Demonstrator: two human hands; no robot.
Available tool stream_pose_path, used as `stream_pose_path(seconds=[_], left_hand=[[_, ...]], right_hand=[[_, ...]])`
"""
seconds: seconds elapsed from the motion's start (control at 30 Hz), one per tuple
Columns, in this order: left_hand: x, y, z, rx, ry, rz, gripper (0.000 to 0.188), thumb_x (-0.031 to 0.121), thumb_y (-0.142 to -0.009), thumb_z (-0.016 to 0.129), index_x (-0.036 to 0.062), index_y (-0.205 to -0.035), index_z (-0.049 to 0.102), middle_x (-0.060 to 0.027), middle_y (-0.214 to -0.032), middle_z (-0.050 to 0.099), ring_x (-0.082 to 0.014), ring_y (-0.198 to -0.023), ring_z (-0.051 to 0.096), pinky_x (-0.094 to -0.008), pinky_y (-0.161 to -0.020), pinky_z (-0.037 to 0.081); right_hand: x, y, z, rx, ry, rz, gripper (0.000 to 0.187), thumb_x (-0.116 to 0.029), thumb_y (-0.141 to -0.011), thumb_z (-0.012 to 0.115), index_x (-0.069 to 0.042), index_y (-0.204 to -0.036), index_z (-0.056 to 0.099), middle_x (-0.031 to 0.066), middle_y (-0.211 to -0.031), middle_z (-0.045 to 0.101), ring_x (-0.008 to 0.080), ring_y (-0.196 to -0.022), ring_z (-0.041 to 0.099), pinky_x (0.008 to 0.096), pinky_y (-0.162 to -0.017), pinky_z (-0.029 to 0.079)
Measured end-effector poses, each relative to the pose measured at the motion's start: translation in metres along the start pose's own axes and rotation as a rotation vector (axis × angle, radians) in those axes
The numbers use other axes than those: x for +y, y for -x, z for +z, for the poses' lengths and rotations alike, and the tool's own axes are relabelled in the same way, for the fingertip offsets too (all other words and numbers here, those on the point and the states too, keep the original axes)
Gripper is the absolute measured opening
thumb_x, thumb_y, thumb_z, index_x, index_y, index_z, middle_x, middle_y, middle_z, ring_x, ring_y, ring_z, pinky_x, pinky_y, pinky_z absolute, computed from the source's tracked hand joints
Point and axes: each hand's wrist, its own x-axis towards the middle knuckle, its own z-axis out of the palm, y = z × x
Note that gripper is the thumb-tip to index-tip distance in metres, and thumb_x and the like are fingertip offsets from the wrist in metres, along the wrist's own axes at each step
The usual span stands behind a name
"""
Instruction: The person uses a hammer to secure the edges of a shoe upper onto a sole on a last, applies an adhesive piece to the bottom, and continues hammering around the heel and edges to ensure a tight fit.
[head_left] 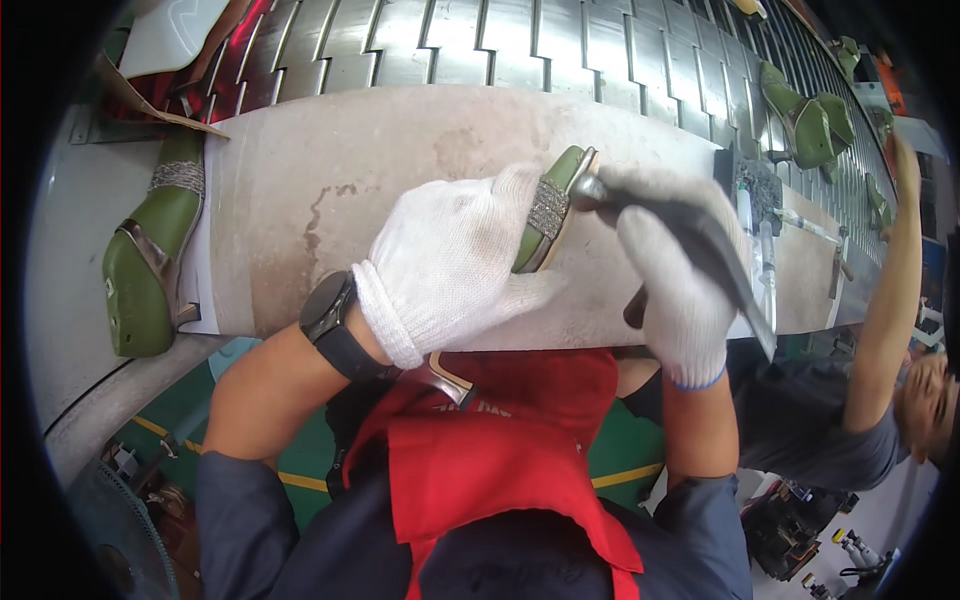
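My left hand (455, 255), in a white knit glove, is closed around a high-heeled sandal (548, 208) on a green shoe last. A glittery grey band crosses the last near its toe, and a metallic heel (450, 382) shows below my wrist. In my white-gloved right hand (680, 290) is a hammer (700, 240) with a round, shiny face and a long, dark, curved peen. That face is against or very close to the sole edge by the toe; I cannot tell whether they touch. Most of the handle is hidden by my fingers.
Another green last with a sandal (150, 270) lies at the left end of the pale worktable (350, 140). Beyond runs a metal slat conveyor (480, 45), carrying more green lasts (805, 120). Brushes and syringe-like tubes (768, 240) lie at right. A co-worker (810, 400) is at far right, arm raised.
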Motion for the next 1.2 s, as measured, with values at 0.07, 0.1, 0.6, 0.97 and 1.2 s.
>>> stream_pose_path(seconds=[0.07,0.1,0.6,0.97,1.2], left_hand=[[0.0,-0.001,-0.004,-0.006,-0.003,0.001,0.069,0.037,-0.082,0.088,0.0016,-0.135,0.062,-0.0216,-0.094,0.075,-0.0424,-0.089,0.076,-0.049,-0.078,0.061],[-0.002,-0.002,-0.004,-0.016,0.008,-0.023,0.071,0.039,-0.082,0.088,0.0012,-0.136,0.062,-0.0224,-0.094,0.075,-0.0431,-0.09,0.076,-0.0494,-0.079,0.061],[0.054,0.056,-0.085,0.172,0.435,0.433,0.073,0.004,-0.083,0.087,-0.0018,-0.148,0.055,-0.0198,-0.143,0.066,-0.029,-0.123,0.071,-0.04,-0.106,0.056],[0.071,0.057,-0.048,0.501,0.315,0.458,0.079,0.011,-0.075,0.095,-0.0024,-0.143,0.057,-0.021,-0.136,0.067,-0.0371,-0.123,0.07,-0.0439,-0.107,0.056],[0.07,0.061,-0.039,0.48,0.365,0.499,0.079,0.001,-0.072,0.09,-0.0032,-0.144,0.057,-0.0226,-0.137,0.066,-0.042,-0.124,0.069,-0.0483,-0.11,0.054]], right_hand=[[0.003,-0.023,0.002,0.02,0.051,-0.086,0.025,-0.002,-0.104,0.063,0.007,-0.126,0.068,0.0186,-0.122,0.077,0.0275,-0.112,0.077,0.0397,-0.102,0.061],[0.0,-0.027,0.004,0.083,-0.056,0.022,0.024,-0.003,-0.104,0.063,0.006,-0.126,0.069,0.0175,-0.121,0.077,0.0259,-0.114,0.076,0.0388,-0.103,0.06],[-0.01,0.038,0.031,0.048,-0.14,0.0,0.018,-0.003,-0.105,0.064,0.004,-0.121,0.068,0.0181,-0.114,0.078,0.0261,-0.112,0.075,0.0403,-0.105,0.057],[-0.133,0.087,0.018,-0.563,0.286,-0.621,0.037,-0.013,-0.096,0.083,0.001,-0.116,0.055,0.0409,-0.131,0.068,0.0523,-0.126,0.069,0.0647,-0.109,0.053],[-0.135,0.077,0.012,-0.503,0.095,-0.519,0.038,-0.02,-0.101,0.08,0.002,-0.117,0.054,0.0409,-0.123,0.071,0.044,-0.115,0.075,0.0549,-0.101,0.061]])
